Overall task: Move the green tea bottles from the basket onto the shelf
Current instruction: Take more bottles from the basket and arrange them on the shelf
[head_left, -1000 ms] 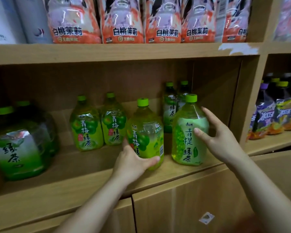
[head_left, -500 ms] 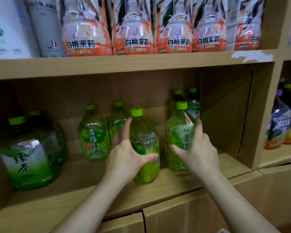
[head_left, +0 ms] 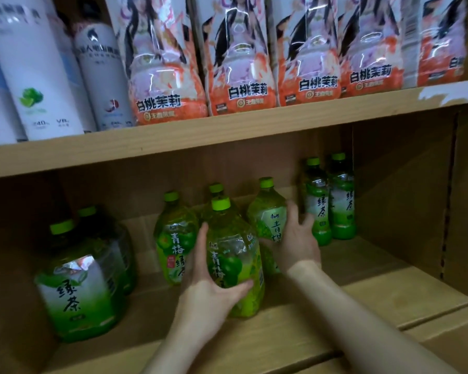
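Wooden boards form the lower shelf [head_left: 362,292], which runs across the middle of the frame. The left hand [head_left: 214,287] grips the front plum tea bottle [head_left: 235,255] low on its body, with the fingers up its left side and the thumb curled across the label. The bottle's base is on the shelf board near the front edge. Just behind and to the right, the right hand [head_left: 295,238] wraps round the grape tea bottle [head_left: 268,211], thumb on the label and fingers spread along its right side. Two more plum tea bottles [head_left: 173,238] stand behind at centre left. Two slim green tea bottles [head_left: 318,209] stand at the back right, and large green tea jugs [head_left: 79,287] stand at lower left. Orange-labelled packs [head_left: 170,82] and white bottles [head_left: 33,76] fill the upper shelf [head_left: 227,130].
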The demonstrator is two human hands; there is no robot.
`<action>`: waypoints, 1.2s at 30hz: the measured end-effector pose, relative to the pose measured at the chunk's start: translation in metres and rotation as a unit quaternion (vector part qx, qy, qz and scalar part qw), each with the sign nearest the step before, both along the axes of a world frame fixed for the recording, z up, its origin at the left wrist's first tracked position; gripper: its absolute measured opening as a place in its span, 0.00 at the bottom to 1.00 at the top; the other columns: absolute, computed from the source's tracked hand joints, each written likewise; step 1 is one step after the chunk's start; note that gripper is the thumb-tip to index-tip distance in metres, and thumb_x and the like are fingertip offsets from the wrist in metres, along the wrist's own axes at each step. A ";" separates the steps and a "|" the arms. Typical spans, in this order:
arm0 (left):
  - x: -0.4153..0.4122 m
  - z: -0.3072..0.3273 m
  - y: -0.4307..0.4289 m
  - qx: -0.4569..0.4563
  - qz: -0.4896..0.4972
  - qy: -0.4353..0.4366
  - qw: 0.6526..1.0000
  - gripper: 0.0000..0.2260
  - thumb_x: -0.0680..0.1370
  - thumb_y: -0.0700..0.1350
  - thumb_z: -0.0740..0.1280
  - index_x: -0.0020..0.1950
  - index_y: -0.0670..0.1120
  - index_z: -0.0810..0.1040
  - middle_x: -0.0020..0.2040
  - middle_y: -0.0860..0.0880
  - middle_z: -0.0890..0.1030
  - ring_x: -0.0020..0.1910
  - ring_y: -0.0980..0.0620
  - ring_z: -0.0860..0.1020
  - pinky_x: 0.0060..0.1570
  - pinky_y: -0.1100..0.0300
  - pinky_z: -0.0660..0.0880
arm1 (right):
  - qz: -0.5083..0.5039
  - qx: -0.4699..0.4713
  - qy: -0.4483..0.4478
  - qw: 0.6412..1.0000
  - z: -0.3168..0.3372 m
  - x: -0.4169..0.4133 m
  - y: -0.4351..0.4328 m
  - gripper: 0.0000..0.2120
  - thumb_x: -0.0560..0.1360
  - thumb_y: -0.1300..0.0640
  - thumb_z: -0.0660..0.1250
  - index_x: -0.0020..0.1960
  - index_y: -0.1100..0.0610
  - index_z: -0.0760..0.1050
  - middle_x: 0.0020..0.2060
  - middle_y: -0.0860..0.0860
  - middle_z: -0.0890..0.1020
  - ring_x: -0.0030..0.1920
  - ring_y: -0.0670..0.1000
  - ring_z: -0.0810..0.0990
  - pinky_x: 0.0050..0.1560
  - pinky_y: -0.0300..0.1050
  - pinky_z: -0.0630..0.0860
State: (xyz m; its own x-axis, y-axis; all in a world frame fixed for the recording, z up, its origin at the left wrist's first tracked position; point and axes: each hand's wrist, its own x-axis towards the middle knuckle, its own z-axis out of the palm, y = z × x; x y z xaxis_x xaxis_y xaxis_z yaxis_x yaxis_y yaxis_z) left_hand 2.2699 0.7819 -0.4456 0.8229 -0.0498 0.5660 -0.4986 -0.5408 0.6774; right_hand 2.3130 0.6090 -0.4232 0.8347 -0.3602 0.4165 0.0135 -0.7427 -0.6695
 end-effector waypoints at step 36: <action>0.021 -0.018 0.036 0.029 0.258 -0.062 0.964 0.47 0.67 0.45 0.75 0.76 0.58 0.49 0.70 0.44 0.66 0.65 0.41 0.65 0.62 0.49 0.66 | 0.364 0.139 0.100 0.916 -0.021 -0.032 0.081 0.37 0.72 0.62 0.61 0.76 0.45 0.51 0.70 0.45 0.67 0.65 0.43 0.68 0.62 0.31 0.65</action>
